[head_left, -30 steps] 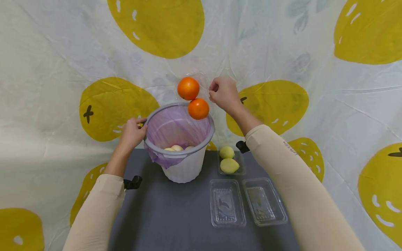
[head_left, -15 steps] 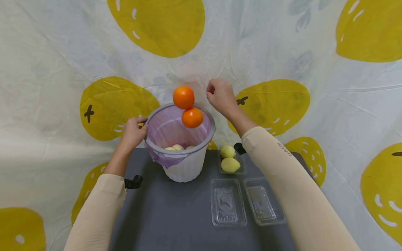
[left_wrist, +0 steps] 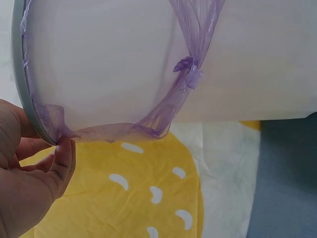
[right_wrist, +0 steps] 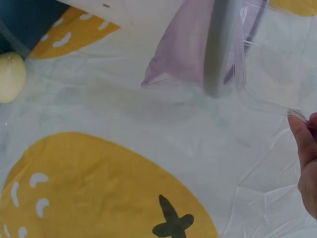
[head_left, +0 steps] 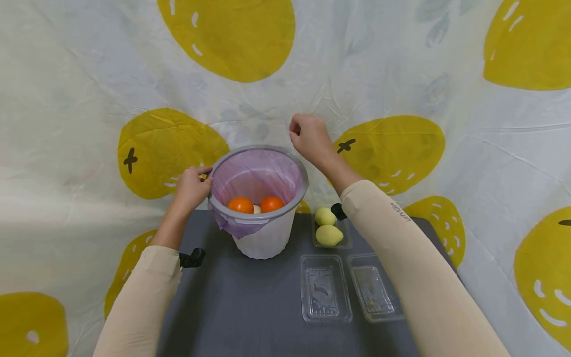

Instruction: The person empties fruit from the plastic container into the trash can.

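Note:
My left hand (head_left: 193,188) pinches the grey rim of a white bucket (head_left: 263,240) lined with a purple bag. In the left wrist view the thumb and fingers (left_wrist: 62,158) grip that rim from both sides. Down in the bucket lie two oranges (head_left: 241,205), with a pale round thing (head_left: 256,209) partly showing between them. My right hand (head_left: 311,136) is raised at the bucket's far right. It pinches the edge of a clear plastic tray (right_wrist: 277,59), tilted over the rim in the right wrist view; the tray barely shows in the head view.
Right of the bucket, two yellow lemons (head_left: 329,235) sit in another clear tray (head_left: 348,243). Two more clear trays (head_left: 325,297) lie nearer on the dark grey table (head_left: 250,307), one partly behind the right sleeve (head_left: 419,267). A fruit-patterned cloth (head_left: 89,124) hangs close behind.
The two oranges have dropped from the tilted tray in my right hand into the bucket. That hand has shifted slightly left. My left hand stays on the rim.

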### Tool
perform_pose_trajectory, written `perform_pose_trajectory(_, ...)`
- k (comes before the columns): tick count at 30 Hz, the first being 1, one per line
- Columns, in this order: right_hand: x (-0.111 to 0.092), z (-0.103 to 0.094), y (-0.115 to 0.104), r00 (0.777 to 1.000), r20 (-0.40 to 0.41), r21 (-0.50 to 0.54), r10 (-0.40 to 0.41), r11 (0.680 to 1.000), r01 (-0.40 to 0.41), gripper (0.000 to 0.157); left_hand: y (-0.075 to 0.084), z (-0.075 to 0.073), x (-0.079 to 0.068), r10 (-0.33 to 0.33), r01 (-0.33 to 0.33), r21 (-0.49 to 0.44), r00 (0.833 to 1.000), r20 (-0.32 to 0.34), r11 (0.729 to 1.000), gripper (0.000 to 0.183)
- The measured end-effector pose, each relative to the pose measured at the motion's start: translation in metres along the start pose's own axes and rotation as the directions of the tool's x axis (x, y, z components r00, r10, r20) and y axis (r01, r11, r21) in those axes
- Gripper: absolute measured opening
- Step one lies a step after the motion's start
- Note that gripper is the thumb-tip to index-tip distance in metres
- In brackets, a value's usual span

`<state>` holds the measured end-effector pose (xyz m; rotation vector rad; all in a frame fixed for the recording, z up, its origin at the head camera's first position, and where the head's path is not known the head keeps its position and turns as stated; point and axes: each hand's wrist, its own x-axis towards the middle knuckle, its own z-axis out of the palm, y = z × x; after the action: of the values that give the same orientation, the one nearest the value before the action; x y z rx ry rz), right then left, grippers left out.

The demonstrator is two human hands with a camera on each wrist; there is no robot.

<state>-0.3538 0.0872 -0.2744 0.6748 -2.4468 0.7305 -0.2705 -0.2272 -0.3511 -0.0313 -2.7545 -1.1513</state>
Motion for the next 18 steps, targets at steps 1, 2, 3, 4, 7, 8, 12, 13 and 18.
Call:
perform_pose_trajectory(1,0.0,0.0,-0.001,1.0,0.001,-0.004,-0.009,1.0,0.009,0.011,0.0,0.0,0.0,0.001,-0.001,0.003,1.0,-0.003,1.0,0.042)
perform_pose_trajectory(2,0.0,0.0,-0.001,1.0,0.001,-0.008,-0.017,1.0,0.017,0.011,0.001,0.001,0.0,0.003,-0.003,0.004,1.0,-0.002,1.0,0.042)
perform_pose_trajectory(3,0.001,0.0,-0.002,1.0,0.001,-0.012,-0.023,1.0,0.023,0.011,0.001,0.001,0.0,0.003,-0.003,0.001,1.0,-0.002,1.0,0.042)
perform_pose_trajectory(4,0.001,-0.001,-0.002,1.0,0.0,-0.015,-0.026,1.0,0.026,0.011,0.001,0.002,0.001,0.003,-0.003,0.0,1.0,-0.002,1.0,0.042)
perform_pose_trajectory(7,0.001,-0.004,-0.001,1.0,0.001,-0.009,-0.009,1.0,0.009,0.01,0.002,0.002,0.001,0.002,-0.002,0.0,1.0,-0.005,1.0,0.042)
perform_pose_trajectory(8,0.001,-0.005,-0.001,1.0,0.001,-0.004,0.001,1.0,-0.001,0.01,0.002,0.002,0.001,0.003,-0.003,0.0,1.0,-0.006,1.0,0.042)
perform_pose_trajectory(12,-0.002,-0.015,0.004,0.997,0.009,0.005,0.074,0.997,-0.074,0.009,0.002,0.002,0.001,0.003,-0.003,0.002,1.0,-0.01,1.0,0.041)
perform_pose_trajectory(13,-0.004,-0.017,0.006,0.996,0.009,0.004,0.088,0.996,-0.088,0.009,0.002,0.002,0.001,0.002,-0.002,0.005,1.0,-0.011,1.0,0.041)
perform_pose_trajectory(18,-0.01,-0.028,0.018,0.988,-0.007,0.024,0.153,0.988,-0.153,0.011,0.001,0.002,0.004,-0.005,0.005,0.008,1.0,-0.013,1.0,0.042)
